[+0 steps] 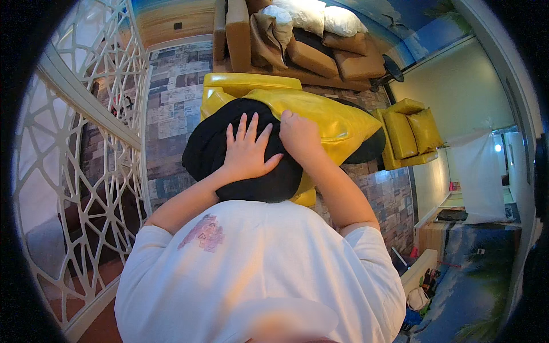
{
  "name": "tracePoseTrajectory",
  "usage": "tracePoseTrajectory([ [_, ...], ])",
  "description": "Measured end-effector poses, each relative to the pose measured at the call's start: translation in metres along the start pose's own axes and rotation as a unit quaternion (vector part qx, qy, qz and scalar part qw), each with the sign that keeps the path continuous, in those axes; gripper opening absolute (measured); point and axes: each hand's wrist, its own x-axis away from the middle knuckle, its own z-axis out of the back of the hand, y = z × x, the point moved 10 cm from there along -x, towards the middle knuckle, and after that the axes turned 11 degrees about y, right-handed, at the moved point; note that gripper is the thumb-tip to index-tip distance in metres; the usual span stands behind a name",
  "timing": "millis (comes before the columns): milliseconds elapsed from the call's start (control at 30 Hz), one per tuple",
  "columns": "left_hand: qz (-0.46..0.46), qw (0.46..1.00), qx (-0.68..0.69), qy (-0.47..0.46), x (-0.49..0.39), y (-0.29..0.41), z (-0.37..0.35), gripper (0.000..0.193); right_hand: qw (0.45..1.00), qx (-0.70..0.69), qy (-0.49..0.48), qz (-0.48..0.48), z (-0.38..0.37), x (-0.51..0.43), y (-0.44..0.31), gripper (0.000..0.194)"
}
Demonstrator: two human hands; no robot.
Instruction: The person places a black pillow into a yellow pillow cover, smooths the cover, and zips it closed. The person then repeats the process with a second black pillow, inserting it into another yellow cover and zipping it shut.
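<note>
A glossy yellow faux-leather cushion or cover lies in front of me, its pointed corner to the right. Black fabric bulges out beside it on the left; I cannot tell whether it is part of the cushion, a separate cloth or clothing. My left hand rests flat on this fabric with fingers spread, holding nothing. Where black meets yellow, my right hand is closed on the edge of the yellow cover. Its fingertips are mostly hidden.
Behind the cushion is a yellow armrest. A brown sofa with loose cushions and white pillows stands farther off. At right is a yellow armchair. A white lattice screen borders the left side. Patterned flooring lies between.
</note>
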Motion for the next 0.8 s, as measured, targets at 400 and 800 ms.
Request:
tracePoseTrajectory([
  [400, 0.031, 0.996, 0.061, 0.055, -0.003, -0.005, 0.004, 0.080, 0.999, -0.031, -0.018, -0.003, -0.019, 0.012, 0.025, 0.017],
  [800, 0.012, 0.985, 0.033, -0.172, 0.017, 0.014, -0.118, 0.088, 0.946, -0.212, -0.235, 0.067, -0.043, -0.011, -0.001, 0.035],
])
